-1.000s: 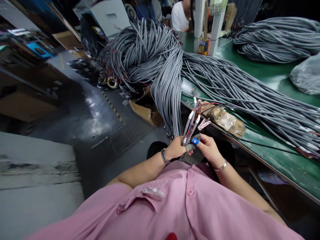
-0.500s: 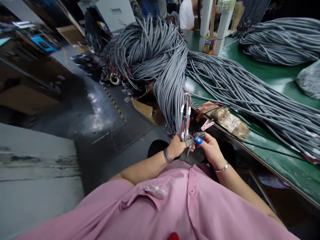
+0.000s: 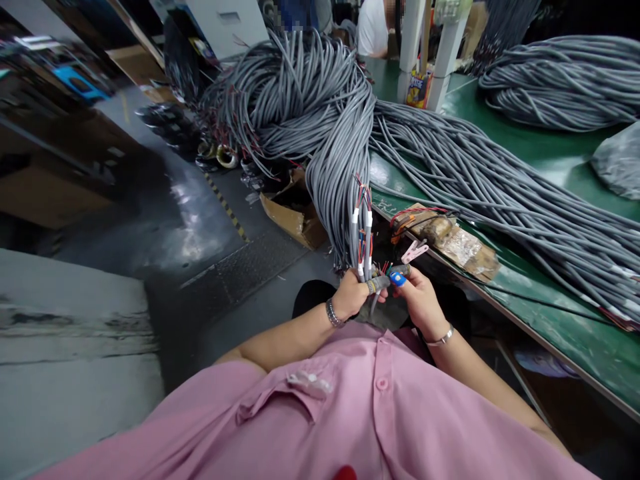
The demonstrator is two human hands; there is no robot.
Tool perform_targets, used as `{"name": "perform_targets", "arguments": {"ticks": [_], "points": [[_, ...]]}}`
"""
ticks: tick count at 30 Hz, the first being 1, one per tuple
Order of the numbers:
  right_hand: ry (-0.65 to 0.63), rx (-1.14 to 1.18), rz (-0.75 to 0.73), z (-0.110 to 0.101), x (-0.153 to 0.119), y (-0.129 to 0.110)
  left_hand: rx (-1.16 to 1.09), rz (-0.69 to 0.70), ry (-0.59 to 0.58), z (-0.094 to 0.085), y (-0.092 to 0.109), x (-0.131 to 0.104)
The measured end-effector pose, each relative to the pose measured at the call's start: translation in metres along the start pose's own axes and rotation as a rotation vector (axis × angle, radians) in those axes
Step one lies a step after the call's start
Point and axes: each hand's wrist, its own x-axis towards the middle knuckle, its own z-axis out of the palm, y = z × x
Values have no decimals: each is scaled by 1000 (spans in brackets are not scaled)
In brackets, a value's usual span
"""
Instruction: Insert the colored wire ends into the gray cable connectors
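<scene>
Nearest my head camera is the pink shirt (image 3: 345,413), with a clear plastic item (image 3: 310,383) at its pocket. Just beyond it I have the left hand (image 3: 353,293) closed around a small group of gray cables (image 3: 368,247), which stand nearly upright above the fist, with 2 white bands higher up, 2 more close to the fingers, and red and blue wires showing between. The right hand (image 3: 423,300) is narrow, its thumb in a blue cover (image 3: 398,279) brought up to a forefinger beside short colored wire ends (image 3: 387,268); I cannot tell whether it pinches any of them. Just past that hand I see a pink clip (image 3: 415,251) near a wooden block (image 3: 483,260) at the edge of the green surface (image 3: 565,343). Behind the held group, a thick bundle of gray cable (image 3: 343,180) hangs down over the edge, near an open carton (image 3: 290,217) on the floor. A long spread of cables (image 3: 500,177) runs across the surface to my right. Farther back sit a clear bag (image 3: 623,160), a big cable coil (image 3: 565,80) and a yellow packet (image 3: 418,89) by 2 pale posts (image 3: 411,40). Beyond them is a person in white (image 3: 373,30).
</scene>
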Motion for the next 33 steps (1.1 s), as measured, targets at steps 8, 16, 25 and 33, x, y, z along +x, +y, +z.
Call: {"name": "perform_targets", "arguments": {"ticks": [8, 16, 25, 33], "points": [[3, 2, 51, 7, 2, -4, 24, 6, -5, 1, -4, -1], [95, 71, 41, 5, -2, 8, 32, 46, 19, 3, -3, -2], [111, 88, 37, 2, -4, 13, -9, 44, 55, 2, -1, -1], [33, 96, 72, 2, 0, 3, -7, 20, 12, 4, 4, -1]]}}
